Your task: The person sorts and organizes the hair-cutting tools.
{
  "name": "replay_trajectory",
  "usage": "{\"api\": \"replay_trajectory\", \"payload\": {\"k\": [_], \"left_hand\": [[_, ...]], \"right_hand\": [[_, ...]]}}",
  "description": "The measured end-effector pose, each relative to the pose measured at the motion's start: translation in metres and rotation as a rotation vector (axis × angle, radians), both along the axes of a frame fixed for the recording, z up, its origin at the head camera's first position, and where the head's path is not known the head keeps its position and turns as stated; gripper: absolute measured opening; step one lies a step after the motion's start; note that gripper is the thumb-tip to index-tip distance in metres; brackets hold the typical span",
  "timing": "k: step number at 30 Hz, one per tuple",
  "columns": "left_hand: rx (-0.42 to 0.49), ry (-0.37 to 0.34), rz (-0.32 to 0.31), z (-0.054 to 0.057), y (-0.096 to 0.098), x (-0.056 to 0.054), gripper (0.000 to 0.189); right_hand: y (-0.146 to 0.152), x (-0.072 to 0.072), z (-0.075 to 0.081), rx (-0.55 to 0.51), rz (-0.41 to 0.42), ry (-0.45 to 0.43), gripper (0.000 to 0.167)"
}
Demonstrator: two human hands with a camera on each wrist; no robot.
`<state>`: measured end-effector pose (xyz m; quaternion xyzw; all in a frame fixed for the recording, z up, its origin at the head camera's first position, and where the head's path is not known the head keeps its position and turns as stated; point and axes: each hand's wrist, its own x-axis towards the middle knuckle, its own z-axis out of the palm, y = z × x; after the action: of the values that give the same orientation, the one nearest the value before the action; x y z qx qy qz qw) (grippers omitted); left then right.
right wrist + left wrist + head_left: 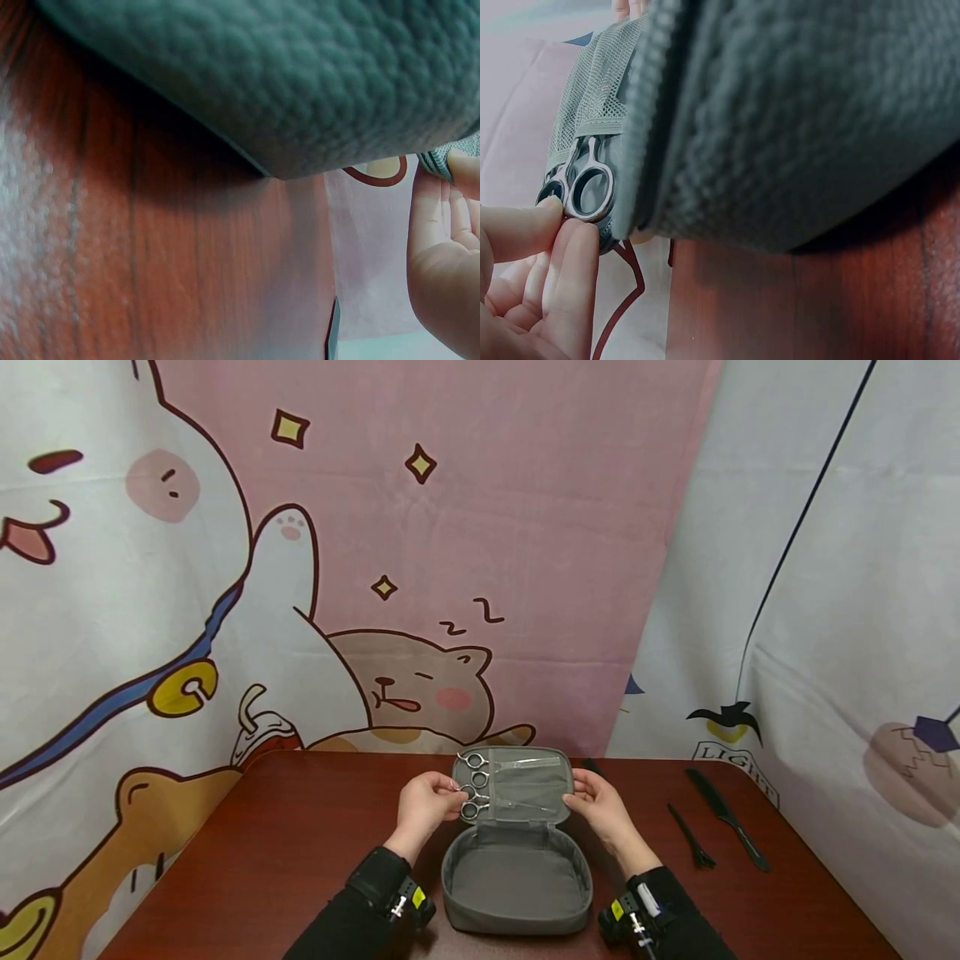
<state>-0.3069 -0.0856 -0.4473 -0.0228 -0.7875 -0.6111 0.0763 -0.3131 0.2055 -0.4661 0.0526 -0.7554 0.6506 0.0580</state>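
A grey zip case (517,881) stands on the table with its lid (555,810) raised, the inside facing me. Silver scissors (469,810) sit in the lid's mesh pocket (521,785), finger rings sticking out at the left. My left hand (427,810) pinches a ring of one pair of scissors (592,193) at the lid's left edge, thumb and fingertips against the metal. On the opposite side my right hand (603,814) grips the lid's right edge between thumb and fingers. In the right wrist view, the case body hides most of the lid.
Right of the case lie a black comb (708,793) with a long handle and a slim dark brush-like tool (690,835). Behind the lid, another dark item (592,766) partly shows. A patterned cloth (555,568) hangs behind the brown table (337,827).
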Motion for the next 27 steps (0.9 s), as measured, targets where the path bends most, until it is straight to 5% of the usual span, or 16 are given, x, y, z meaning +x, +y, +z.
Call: {"api": "replay_trajectory", "payload": {"k": [27], "left_hand": [[-0.029, -0.038, 0.062, 0.005, 0.011, 0.002, 0.013]], "right_hand": [[0.000, 0.004, 0.003, -0.003, -0.006, -0.014, 0.044]]}}
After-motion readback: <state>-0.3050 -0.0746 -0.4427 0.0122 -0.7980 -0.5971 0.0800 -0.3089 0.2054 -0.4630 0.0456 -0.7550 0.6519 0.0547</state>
